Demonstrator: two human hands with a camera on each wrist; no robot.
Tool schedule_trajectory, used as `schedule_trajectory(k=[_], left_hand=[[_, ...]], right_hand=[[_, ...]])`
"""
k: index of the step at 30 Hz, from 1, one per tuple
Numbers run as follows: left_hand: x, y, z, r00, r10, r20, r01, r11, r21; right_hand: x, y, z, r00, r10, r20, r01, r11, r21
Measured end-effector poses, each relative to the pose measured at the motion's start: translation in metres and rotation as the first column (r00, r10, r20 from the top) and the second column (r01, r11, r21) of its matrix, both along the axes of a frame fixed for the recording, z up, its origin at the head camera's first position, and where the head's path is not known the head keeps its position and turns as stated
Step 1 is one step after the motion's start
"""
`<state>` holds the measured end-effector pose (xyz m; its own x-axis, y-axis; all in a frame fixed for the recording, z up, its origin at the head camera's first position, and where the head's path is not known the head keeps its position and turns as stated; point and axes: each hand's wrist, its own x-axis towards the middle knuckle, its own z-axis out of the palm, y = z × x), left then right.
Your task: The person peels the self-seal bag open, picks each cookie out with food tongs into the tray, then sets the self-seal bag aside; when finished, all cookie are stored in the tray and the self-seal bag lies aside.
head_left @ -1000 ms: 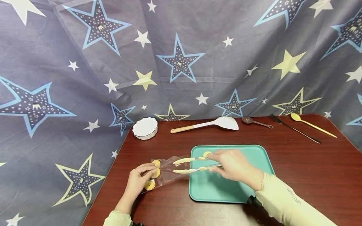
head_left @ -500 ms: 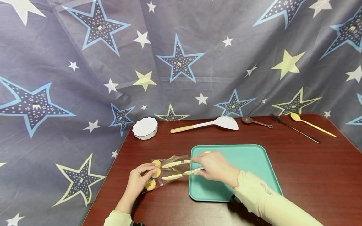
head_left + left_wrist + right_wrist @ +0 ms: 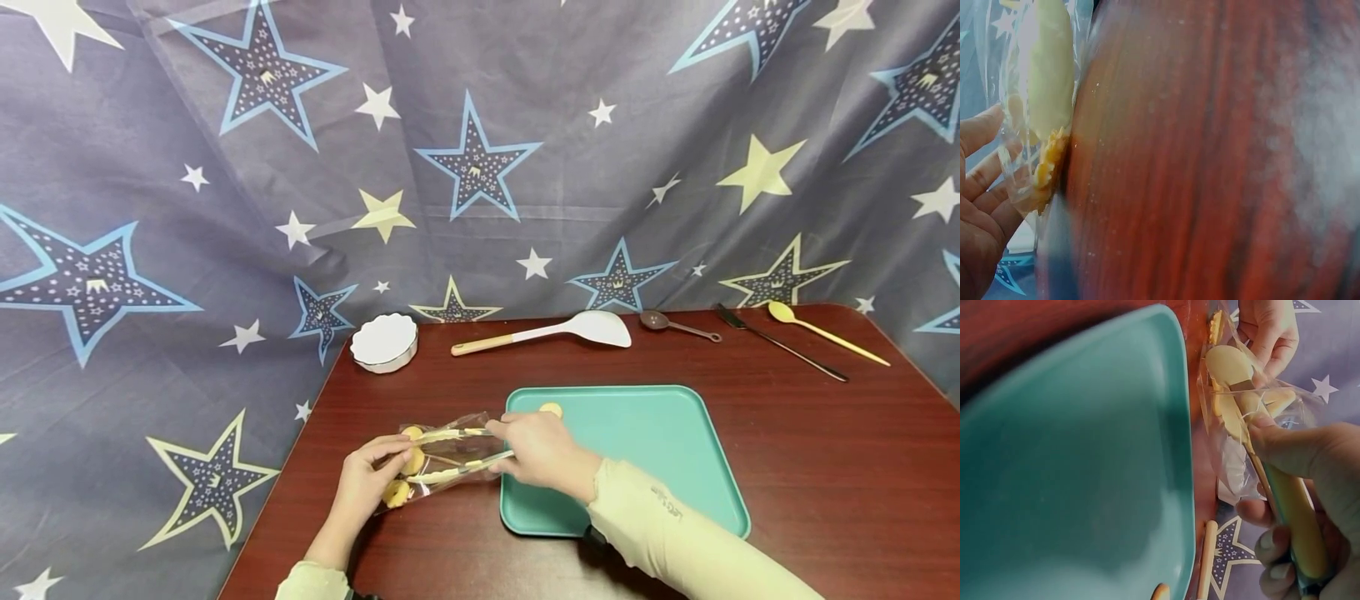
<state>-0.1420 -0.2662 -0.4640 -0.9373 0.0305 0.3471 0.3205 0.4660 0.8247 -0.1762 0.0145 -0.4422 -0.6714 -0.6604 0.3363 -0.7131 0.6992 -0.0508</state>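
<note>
In the head view, the left hand pinches the clear bag by its biscuits, probably to steady it; the right hand holds tongs spread inside. Left wrist: one tip sits by a ruffled biscuit. Right wrist: fingers clamp the tongs beside the tray.

Left wrist view: whitish glare on a soft-focus tabletop

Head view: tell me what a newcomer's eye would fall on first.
Probably the starry backdrop, which fills the space behind the table. Next, likely, the teal tray in front, with a cookie near its far left corner. Left of the tray, the left hand pinches a clear bag of cookies, with the right hand's tongs inside it.
</note>
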Motion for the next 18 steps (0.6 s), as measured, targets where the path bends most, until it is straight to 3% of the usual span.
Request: schedule_trajectory(k=[10, 18], left_hand=[[-0.014, -0.014, -0.027, 0.999, 0.002, -0.035, -0.002, 1.000, 0.011], [-0.015, -0.016, -0.029, 1.000, 0.011, -0.029, -0.010, 1.000, 0.013]], right_hand=[[0.002, -0.005, -0.004, 0.994, -0.020, 0.104, 0.022, 1.000, -0.015], [0.005, 0.000, -0.004, 0.993, -0.001, 0.115, 0.007, 0.998, -0.056]])
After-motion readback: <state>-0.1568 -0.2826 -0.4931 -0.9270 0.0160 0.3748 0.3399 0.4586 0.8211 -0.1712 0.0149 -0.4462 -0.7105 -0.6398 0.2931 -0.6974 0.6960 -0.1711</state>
